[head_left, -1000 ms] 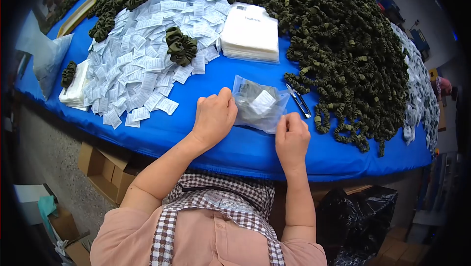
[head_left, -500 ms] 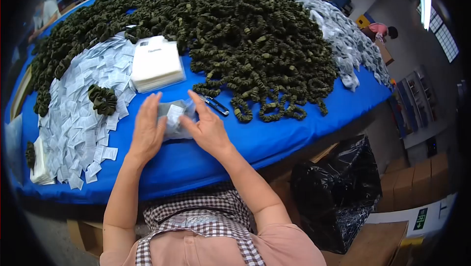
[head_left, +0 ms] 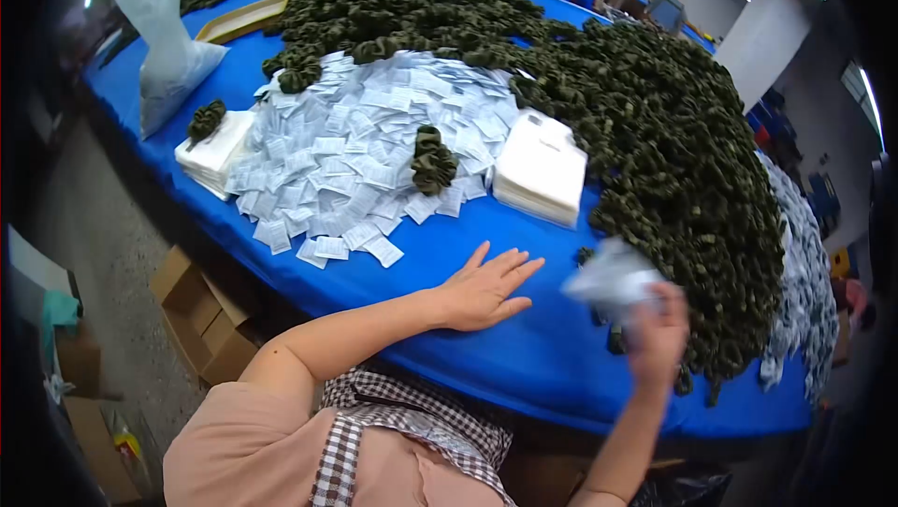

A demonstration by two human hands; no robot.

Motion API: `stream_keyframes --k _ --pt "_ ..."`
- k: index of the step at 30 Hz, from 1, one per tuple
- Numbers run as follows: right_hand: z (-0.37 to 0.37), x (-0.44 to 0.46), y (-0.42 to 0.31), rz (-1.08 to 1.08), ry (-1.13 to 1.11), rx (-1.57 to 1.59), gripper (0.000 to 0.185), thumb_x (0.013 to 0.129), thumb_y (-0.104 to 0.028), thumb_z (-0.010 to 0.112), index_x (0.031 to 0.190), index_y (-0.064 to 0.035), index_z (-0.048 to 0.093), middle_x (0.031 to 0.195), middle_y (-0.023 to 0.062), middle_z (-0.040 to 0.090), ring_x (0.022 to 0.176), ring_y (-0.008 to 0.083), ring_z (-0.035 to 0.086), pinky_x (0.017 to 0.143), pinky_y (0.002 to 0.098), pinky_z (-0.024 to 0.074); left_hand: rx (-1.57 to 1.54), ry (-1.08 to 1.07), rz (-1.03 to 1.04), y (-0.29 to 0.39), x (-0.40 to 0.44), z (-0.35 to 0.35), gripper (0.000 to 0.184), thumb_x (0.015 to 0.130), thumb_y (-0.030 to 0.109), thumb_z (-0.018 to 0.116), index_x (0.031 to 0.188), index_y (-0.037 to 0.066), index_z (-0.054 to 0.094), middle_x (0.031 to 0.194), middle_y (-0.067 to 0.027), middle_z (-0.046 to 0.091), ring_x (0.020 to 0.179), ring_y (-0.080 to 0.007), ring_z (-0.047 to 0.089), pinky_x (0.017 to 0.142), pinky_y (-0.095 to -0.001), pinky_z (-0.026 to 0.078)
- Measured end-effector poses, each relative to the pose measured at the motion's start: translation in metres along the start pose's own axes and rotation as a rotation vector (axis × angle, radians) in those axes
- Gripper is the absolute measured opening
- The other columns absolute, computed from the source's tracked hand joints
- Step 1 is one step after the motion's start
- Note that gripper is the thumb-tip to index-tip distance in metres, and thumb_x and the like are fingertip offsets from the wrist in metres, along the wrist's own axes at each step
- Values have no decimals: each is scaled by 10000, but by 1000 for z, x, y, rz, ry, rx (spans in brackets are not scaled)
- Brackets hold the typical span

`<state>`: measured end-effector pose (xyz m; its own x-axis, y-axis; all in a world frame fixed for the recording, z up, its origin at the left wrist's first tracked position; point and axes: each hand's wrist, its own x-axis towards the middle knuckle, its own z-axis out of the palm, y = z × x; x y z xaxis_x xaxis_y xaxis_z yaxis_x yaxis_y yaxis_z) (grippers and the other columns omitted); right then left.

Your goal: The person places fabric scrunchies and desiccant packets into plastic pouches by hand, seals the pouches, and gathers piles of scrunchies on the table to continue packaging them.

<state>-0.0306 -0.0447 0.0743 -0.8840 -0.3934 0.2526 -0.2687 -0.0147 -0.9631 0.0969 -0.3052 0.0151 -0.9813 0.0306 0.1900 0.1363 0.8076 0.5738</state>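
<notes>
My left hand (head_left: pixel 486 290) is open, its fingers spread low over the blue cloth, holding nothing. To the right, my right hand (head_left: pixel 659 325) grips a small clear plastic bag (head_left: pixel 613 280); motion smears it, and its contents cannot be made out. Dark green scrunchies (head_left: pixel 687 180) form a big heap behind and beside that hand. Beyond my left hand stands a stack of flat white plastic bags (head_left: pixel 540 170). A broad spread of small printed white packets (head_left: pixel 351 166) lies to its left, with a single scrunchie (head_left: pixel 433 163) on top.
Filled clear bags (head_left: pixel 803 264) are piled at the right end of the blue table (head_left: pixel 449 362). A second bag stack (head_left: pixel 213 153), a large plastic sack (head_left: pixel 173 72) and a yellow tray (head_left: pixel 245 19) lie at left. An opened carton (head_left: pixel 201 320) sits on the floor. People are at the far side.
The view has swung left. My hands, both at the small bag before, are now apart; my right hand has carried the bag rightward while my left has let go and spread open.
</notes>
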Motion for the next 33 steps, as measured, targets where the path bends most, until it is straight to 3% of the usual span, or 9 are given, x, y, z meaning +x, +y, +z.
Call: stream_keyframes --k 4,7,8,12,15,18,23,27,33 --pt "-203 94 -35 -364 568 248 616 951 -266 603 1471 -140 298 1442 188 351 1125 295 578 821 276 531 15 449 162 -14 -4 -24 432 838 217 665 1210 37 538 1189 -164 552 1040 -315 557 919 -384 450" --pt "-229 93 -49 -121 551 97 601 999 -351 507 1497 -130 252 1490 204 290 1212 303 524 878 315 501 282 939 -162 -39 6 -70 426 777 253 709 1085 2 557 1000 -136 567 875 -300 547 793 -379 464" --pt "-209 89 -43 -42 432 42 560 996 -362 509 1462 -105 334 1376 175 471 1101 235 591 825 288 503 346 953 -281 -56 12 -79 402 768 245 707 1057 4 567 960 -131 571 850 -309 545 777 -382 461" --pt "-53 46 -13 122 219 -175 271 967 -202 554 1176 -42 619 1023 98 681 771 114 642 642 209 501 166 600 -493 -98 22 -97 296 749 205 690 940 10 574 841 -125 559 780 -333 533 733 -397 450" --pt "16 14 12 32 99 -333 168 880 -62 629 1022 13 676 840 81 679 696 134 634 612 215 486 151 719 -131 -60 26 -87 202 738 150 649 864 21 559 780 -123 542 741 -325 518 696 -401 433" --pt "25 12 39 -153 121 -619 160 845 -64 648 996 -19 671 836 58 643 633 163 583 578 273 461 563 644 250 -8 4 -56 124 748 118 604 832 47 545 829 -110 536 671 -257 456 628 -369 382" --pt "34 29 52 -265 15 -970 184 823 -99 677 1001 -59 651 875 62 596 664 218 570 604 309 472 662 224 265 21 -39 2 198 752 101 621 939 48 583 983 -124 559 754 -232 495 692 -333 387" --pt "36 36 63 -294 -12 -1275 206 807 -123 692 997 -84 620 901 71 562 698 257 562 639 341 478 10 283 198 29 -57 -30 267 737 65 653 1000 47 608 1127 -122 586 923 -251 566 837 -351 411" --pt "42 21 21 -139 20 -627 131 869 -79 614 973 -5 582 894 80 617 677 166 539 628 274 463 -143 366 -3 4 -80 -54 164 761 -36 616 917 6 646 1080 -107 638 867 -211 581 767 -292 471"
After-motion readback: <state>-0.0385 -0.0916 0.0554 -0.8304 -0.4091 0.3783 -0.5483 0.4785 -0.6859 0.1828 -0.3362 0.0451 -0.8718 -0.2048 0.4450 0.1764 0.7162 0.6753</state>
